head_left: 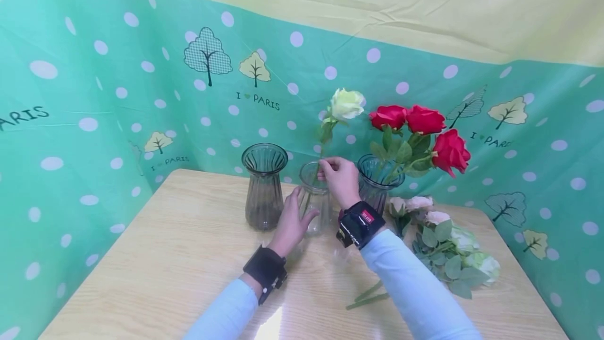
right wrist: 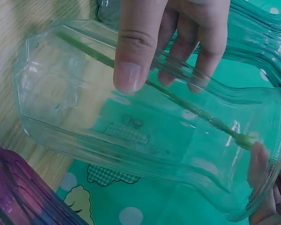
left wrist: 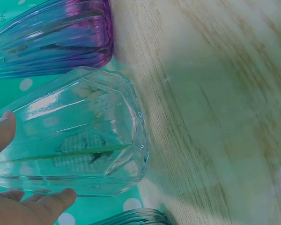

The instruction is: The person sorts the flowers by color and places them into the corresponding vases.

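Observation:
In the head view a clear glass vase [head_left: 317, 219] stands upright on the table between two darker vases. My left hand [head_left: 291, 222] grips its body, thumb [right wrist: 131, 70] on one side and fingers on the other. A white rose [head_left: 347, 104] rises above the vase, its green stem [right wrist: 192, 108] reaching down inside toward the base. At the vase's mouth my right hand [head_left: 342, 180] pinches the stem, with fingertips [right wrist: 259, 154] just inside the rim. The stem's lower end [left wrist: 117, 147] shows through the glass near the bottom.
A grey ribbed vase [head_left: 264, 201] stands left. On the right, a blue-purple vase [head_left: 377, 190] holds red roses [head_left: 424, 119]. Pale pink and greenish-white roses [head_left: 476, 264] lie at the right of the wooden table [head_left: 155, 256]. A printed green curtain [head_left: 179, 98] hangs behind.

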Motion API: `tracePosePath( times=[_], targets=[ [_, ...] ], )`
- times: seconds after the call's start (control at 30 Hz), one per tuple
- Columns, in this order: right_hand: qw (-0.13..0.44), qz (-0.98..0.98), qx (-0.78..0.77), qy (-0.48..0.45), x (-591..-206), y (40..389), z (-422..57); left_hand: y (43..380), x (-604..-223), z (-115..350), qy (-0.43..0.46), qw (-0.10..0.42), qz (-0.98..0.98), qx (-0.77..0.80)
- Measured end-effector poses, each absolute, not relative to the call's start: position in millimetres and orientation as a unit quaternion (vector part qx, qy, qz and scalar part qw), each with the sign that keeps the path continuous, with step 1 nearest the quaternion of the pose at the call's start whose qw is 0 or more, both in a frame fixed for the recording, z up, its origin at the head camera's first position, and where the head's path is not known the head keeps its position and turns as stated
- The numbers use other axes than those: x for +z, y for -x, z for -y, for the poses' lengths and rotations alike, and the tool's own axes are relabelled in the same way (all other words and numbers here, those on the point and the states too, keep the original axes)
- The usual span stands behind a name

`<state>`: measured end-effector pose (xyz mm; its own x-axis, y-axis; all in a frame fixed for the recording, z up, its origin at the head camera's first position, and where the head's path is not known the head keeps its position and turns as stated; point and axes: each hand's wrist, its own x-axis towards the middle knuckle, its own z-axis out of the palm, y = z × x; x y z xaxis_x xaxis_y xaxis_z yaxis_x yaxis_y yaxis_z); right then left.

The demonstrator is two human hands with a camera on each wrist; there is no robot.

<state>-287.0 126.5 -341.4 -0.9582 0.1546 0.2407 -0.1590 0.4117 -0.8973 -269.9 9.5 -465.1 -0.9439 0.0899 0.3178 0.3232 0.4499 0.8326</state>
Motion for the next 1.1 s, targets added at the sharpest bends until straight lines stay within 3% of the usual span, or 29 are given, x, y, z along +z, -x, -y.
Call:
tracePosePath(
  times=[0.5, 1.1],
  targets=[
    [0.176, 0.815, 0.552, -0.008, -343.8, 281.5, -127.9, 269.3, -465.2, -9.8, 0.126, 0.12, 0.841, -0.513],
    [0.253, 0.757, 0.601, -0.033, -363.2, 241.3, -160.6, 267.8, -462.9, -11.1, 0.111, 0.112, 0.844, -0.512]
  ],
)
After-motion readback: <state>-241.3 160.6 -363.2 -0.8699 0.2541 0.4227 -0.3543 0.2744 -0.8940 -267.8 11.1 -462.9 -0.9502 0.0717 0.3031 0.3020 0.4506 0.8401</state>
